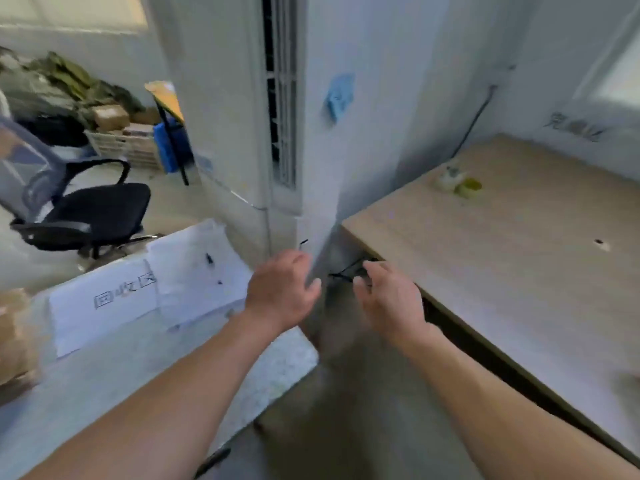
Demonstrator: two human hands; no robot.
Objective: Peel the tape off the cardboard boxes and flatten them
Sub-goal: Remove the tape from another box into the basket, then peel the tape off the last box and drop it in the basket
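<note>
My left hand (280, 292) and my right hand (391, 296) reach forward side by side over the gap between two tables, fingers spread, with nothing in them. The frame is blurred by motion. A brown cardboard box (14, 337) shows only as a smear at the left edge, well away from both hands. More small cardboard boxes (110, 116) are stacked far back on the left. A crumpled yellowish wad that looks like tape (457, 183) lies on the wooden desk (519, 271) to the right.
A grey table (104, 382) on the left carries white paper sheets (138, 292) with handwriting. A tall white air-conditioner cabinet (277, 133) stands straight ahead. A black office chair (86, 209), white crates (128, 147) and a blue bag (173, 140) sit behind on the left.
</note>
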